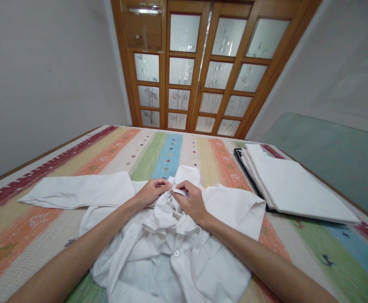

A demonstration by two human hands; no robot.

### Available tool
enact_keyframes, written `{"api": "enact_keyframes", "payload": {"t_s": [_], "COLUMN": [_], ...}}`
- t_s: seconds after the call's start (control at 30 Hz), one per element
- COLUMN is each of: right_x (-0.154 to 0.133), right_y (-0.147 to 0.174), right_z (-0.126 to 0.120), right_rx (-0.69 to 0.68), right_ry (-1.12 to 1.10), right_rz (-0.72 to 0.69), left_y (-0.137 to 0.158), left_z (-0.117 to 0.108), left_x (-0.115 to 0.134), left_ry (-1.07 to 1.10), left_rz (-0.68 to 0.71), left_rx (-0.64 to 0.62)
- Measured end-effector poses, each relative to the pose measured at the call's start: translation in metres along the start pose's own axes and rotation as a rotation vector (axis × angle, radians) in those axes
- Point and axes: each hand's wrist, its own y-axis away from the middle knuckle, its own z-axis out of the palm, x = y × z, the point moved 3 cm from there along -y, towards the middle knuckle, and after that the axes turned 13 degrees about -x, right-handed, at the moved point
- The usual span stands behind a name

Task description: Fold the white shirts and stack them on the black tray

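A white buttoned shirt (203, 252) lies spread and rumpled before me, one sleeve (86, 191) stretched flat to the left and white cloth fanned out on the right. Both hands meet at its upper middle. My left hand (155, 191) pinches the gathered cloth there, fingers closed. Close beside it, almost touching, my right hand (188, 200) grips the same bunched part, a narrow white strip showing by its thumb. Their fingertips hide the exact spot being held. Lower down the front, a small round button (176, 253) shows.
At the right lies a stack of folded white cloth (300, 189) with a dark-edged item (250, 172) under it. A striped, patterned cover (114, 155) spreads beneath everything. Beyond its far edge stand wooden doors with glass panes (188, 90); a greenish panel (326, 134) borders the right.
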Motion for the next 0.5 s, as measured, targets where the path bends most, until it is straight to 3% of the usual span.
{"api": "enact_keyframes", "payload": {"t_s": [0.3, 0.5], "right_x": [0.0074, 0.0065], "right_y": [-0.0016, -0.0014], "right_z": [0.0010, -0.0005], "right_rx": [-0.098, -0.062], "right_ry": [-0.240, -0.334], "right_rz": [0.012, 0.012], "left_y": [0.0005, -0.0002], "left_z": [0.0007, 0.0025], "left_x": [0.0014, 0.0015], "left_ry": [-0.145, -0.189], "left_rz": [0.041, 0.067], "left_rx": [-0.007, 0.009]}}
